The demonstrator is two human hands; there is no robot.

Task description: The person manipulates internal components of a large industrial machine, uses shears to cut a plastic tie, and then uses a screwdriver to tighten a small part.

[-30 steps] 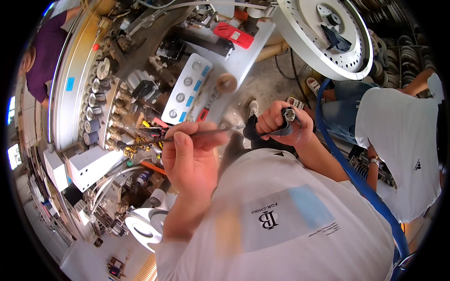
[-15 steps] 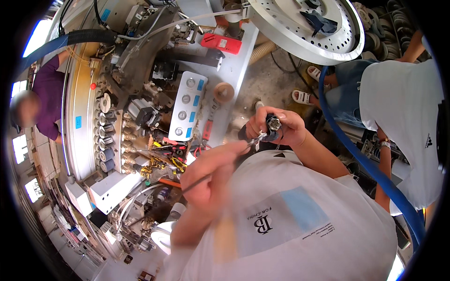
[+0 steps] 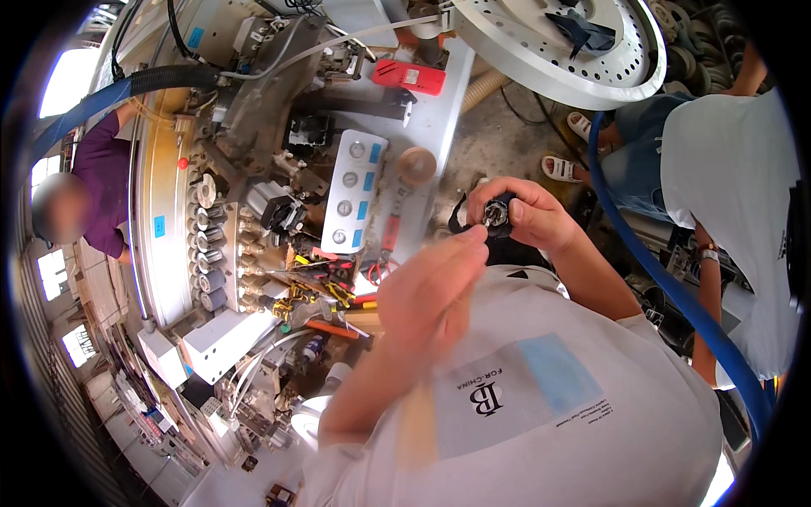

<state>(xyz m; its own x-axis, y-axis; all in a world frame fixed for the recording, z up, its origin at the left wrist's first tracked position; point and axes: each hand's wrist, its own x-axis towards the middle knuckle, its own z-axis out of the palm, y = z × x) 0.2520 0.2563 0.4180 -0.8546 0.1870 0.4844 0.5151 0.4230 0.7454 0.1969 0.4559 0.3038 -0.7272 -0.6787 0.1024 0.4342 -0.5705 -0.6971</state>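
In front of my chest, my right hand (image 3: 534, 218) is closed round a short black cylindrical part (image 3: 497, 213) with shiny metal pieces inside its round open end. Its exact kind does not show. My left hand (image 3: 435, 291) is blurred, fingers together, the tips at the near side of that open end. Whatever the left fingers pinch is hidden. Dark material (image 3: 459, 218) sticks out to the left of my right hand. Left of my hands lie red-handled scissors (image 3: 382, 269) on the bench edge.
A white gauge panel (image 3: 351, 190), a tape roll (image 3: 417, 166) and a red case (image 3: 409, 77) are on the bench (image 3: 439, 110). Hand tools (image 3: 325, 283) lie left. A blue hose (image 3: 650, 253) runs down the right, beside a person in white (image 3: 726, 169). Another person (image 3: 106, 186) stands far left.
My left hand has moved right and up to the black part's end. The slim rod and silver twisted tip seen in it before are now out of sight. The view has shifted slightly.
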